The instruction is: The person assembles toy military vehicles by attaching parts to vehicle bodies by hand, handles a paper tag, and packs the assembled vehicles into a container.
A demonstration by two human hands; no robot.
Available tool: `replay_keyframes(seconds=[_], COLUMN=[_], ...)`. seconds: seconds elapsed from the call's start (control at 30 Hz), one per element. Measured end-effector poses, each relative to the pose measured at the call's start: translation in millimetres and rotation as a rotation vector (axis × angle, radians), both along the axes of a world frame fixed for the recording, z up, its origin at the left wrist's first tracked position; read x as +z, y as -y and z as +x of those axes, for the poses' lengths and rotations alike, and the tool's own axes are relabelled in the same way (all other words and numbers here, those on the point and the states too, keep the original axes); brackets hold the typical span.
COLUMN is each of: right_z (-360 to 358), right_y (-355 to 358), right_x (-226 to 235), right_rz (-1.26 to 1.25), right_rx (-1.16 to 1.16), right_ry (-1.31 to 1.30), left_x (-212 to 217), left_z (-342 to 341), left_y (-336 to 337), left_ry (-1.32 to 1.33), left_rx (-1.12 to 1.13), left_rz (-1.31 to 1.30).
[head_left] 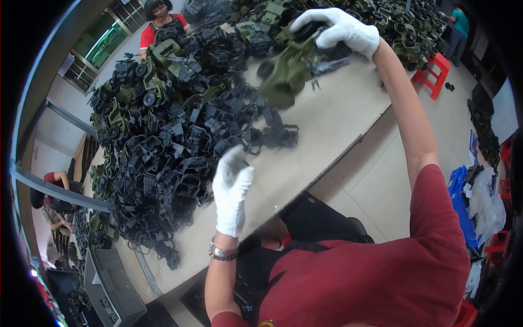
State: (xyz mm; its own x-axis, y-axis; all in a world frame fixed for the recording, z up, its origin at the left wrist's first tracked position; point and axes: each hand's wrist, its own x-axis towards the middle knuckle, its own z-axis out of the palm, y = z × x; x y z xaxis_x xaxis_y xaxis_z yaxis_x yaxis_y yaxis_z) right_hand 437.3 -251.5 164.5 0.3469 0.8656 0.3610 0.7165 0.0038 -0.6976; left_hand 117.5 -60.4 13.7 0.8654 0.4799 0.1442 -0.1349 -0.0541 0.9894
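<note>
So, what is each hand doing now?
Left hand: closed on a small dark part.
Right hand: gripping the green toy vehicle.

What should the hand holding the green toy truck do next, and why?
Probably bring the green toy truck down toward the left hand. The right hand grips it up over the table, tilted, while the left hand seems to pinch a small dark part beside the pile of black parts.

Bright even light, fisheye-bent edges, motion blur
</note>
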Motion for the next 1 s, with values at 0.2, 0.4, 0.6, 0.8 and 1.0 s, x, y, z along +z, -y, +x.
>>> replay_keyframes(seconds=[0.2, 0.4, 0.6, 0.8, 1.0], right_z=[-90, -112, -111, -103, -64], right_y=[-46, -57, -43, -23, 18], right_x=[-44, -106, -228, -229, -219], right_rz=[-0.167, -0.246, -0.208, 0.085, -0.319], right_rx=[0.822, 0.419, -0.367, -0.507, -0.792], right_ry=[-0.056, -0.380, 0.416, -0.522, -0.180], left_x=[-11, -37, -57, -54, -60], left_z=[-5, -49, -67, -78, -71], left_y=[-7, 55, 42, 45, 53], left_ry=[-0.172, -0.161, 0.036, 0.107, 0.119], left_rx=[-0.568, -0.514, -0.244, -0.102, -0.047], left_rz=[-0.264, -0.929, -1.005, -0.942, -0.949])
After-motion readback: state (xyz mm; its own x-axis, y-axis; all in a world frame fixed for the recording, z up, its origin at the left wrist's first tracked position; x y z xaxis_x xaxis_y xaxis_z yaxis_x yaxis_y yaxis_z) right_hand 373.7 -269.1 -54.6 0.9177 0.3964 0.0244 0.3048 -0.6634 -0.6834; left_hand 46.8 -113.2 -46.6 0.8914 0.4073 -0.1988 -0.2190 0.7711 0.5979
